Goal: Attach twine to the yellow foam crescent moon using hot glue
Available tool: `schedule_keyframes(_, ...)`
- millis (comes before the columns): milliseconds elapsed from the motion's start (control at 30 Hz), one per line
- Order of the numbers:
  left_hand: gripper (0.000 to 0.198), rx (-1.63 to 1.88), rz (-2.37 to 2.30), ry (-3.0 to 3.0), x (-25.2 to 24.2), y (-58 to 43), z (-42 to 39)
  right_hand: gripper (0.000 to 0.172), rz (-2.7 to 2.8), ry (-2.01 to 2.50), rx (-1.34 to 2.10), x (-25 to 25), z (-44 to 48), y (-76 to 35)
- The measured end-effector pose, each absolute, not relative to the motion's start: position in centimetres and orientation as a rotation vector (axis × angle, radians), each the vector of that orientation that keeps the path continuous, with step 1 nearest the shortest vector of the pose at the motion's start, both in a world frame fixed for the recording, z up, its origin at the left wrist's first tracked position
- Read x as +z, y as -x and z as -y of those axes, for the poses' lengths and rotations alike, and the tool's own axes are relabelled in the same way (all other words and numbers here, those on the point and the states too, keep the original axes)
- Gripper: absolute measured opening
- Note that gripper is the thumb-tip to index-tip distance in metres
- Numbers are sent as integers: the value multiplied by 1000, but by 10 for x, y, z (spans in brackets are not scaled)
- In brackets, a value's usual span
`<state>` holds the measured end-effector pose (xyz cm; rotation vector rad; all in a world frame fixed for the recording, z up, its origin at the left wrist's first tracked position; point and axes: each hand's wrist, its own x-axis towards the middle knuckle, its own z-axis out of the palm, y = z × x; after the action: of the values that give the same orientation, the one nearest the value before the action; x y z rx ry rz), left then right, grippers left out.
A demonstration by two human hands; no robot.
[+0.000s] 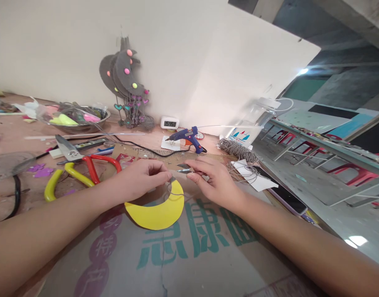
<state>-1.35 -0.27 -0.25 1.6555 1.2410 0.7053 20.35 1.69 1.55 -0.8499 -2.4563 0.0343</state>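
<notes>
Yellow crescent (158,216), smooth-faced, clean-edged, grey cord (177,194) looping across its upper horn, my left fingers (161,178) pinching that tip, my right fingers (196,180) closed around a small metal tool (184,170)

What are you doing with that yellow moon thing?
The left hand pinches the upper tip of the yellow crescent, with grey string trailing across it. The right hand holds a small pointed metal tool, maybe snips, close by. Beyond the hands rests a blue glue gun.
</notes>
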Motion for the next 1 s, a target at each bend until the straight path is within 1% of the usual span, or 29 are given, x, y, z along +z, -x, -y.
schedule_keyframes(200, 28, 705, -1269, -1662, 1, 12, 5, 32, 2485, 894, -3, 12, -24, -204)
schedule_keyframes(367, 22, 791, -1171, -1733, 7, 12, 6, 32, 2535, 915, -243, 7, -34, -206)
schedule_keyframes(533, 22, 858, -1109, -1867, 11, 14, 6, 30, 2581, 922, -402, 6, -27, -203)
schedule_keyframes(667, 22, 876, -1125, -1912, 12, 12, 7, 31, 2565, 922, -392, 9, -20, -200)
schedule_keyframes(800, 28, 883, -1248, -1897, 12, 9, 6, 32, 2506, 948, -336, 11, -22, -201)
schedule_keyframes(1000, 24, 849, -1148, -1966, 8, 11, 7, 31, 2529, 997, -316, 9, -25, -201)
